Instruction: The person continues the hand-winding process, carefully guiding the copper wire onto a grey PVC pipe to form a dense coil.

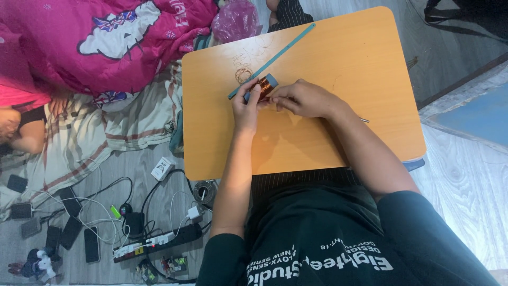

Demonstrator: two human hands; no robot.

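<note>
On the orange lap table (328,143) my left hand (245,108) grips a small coil of copper wire on a blue bobbin (264,86). My right hand (304,98) meets it from the right, fingertips pinched at the coil's near side. A long teal blade-like strip (275,57) lies diagonally just beyond the coil. A tangle of loose thin copper wire (244,73) rests on the table to the left of the strip.
A pink blanket (95,42) and a pink plastic bag (236,20) lie beyond the table's left corner. On the floor at left are a power strip (153,242), chargers, cables and several phones. Another person's arm (21,132) shows at the far left.
</note>
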